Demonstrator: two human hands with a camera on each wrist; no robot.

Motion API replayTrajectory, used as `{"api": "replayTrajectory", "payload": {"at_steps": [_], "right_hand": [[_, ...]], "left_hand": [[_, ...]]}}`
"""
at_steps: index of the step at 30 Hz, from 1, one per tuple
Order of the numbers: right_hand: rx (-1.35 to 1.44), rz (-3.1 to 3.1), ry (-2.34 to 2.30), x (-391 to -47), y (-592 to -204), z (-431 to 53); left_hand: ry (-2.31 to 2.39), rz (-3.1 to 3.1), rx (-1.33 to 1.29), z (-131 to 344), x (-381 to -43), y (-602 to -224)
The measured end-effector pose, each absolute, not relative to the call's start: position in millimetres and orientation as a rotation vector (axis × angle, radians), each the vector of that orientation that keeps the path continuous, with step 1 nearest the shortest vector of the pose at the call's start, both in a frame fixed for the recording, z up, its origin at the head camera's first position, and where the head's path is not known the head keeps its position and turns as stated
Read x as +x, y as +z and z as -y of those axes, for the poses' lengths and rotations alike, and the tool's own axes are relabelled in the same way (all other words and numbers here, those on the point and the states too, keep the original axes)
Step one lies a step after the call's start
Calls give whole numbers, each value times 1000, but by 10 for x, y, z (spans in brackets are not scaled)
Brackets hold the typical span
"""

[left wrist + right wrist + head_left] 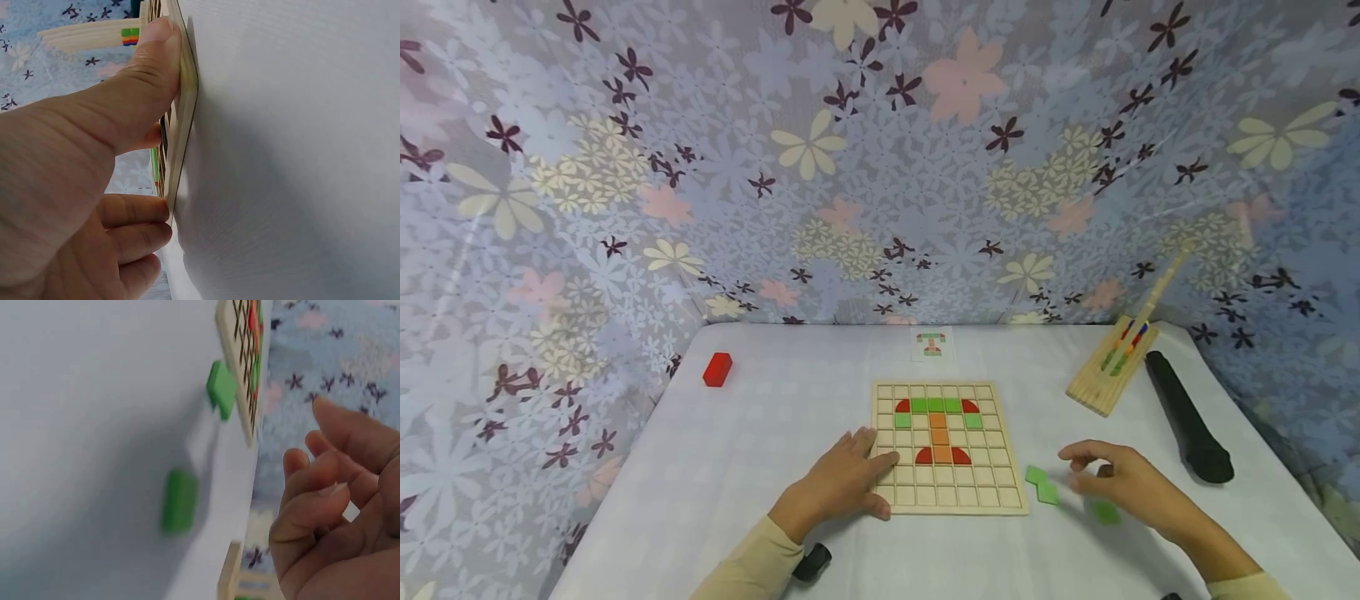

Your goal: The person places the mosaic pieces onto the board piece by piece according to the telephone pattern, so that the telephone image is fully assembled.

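A wooden grid board [992, 477] lies flat on the table, holding green squares [932, 405], orange squares [940, 437] and red quarter-round tiles [960, 456] in its cells. At its near left corner rests my left hand [835, 482]; the index finger reaches over the cells, and in the left wrist view the thumb [150, 62] presses the board's edge. Right of the board, my right hand [1127, 483] hovers with loosely bent fingers and nothing between them. Below and beside it lie loose green tiles [1047, 492], and one green tile [180, 501] looks blurred in the right wrist view.
A printed pattern card [932, 343] lies behind the board. To the far right are a wooden stand [1101, 387] with coloured pieces and a long black object [1187, 421]. A red block [717, 369] sits at far left. Floral cloth [880, 208] hangs behind the table.
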State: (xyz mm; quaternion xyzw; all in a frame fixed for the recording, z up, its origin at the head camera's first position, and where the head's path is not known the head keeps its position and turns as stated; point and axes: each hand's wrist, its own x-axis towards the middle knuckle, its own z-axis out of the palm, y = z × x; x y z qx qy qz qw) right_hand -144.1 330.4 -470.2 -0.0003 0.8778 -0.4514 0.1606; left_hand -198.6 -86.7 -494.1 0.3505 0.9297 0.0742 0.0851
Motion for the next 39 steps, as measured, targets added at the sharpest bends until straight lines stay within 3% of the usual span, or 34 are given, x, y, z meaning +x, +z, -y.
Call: {"api": "replayTrajectory", "payload": {"at_steps": [11, 17, 28, 39], "right_hand": [[75, -2486, -1105, -1200, -4961, -3774], [-27, -2597, -1002, -1171, -5028, -3761], [47, -2708, -857, -1232, -5068, -3661], [164, -2533, -1260, -1287, -4993, -3789]], "left_hand": [[205, -2771, 1039, 873, -1985, -4929], [201, -2778, 1036, 855, -1993, -4914], [210, -2764, 1008, 855, -1980, -4961], [219, -2764, 1005, 853, -1987, -4969]]}}
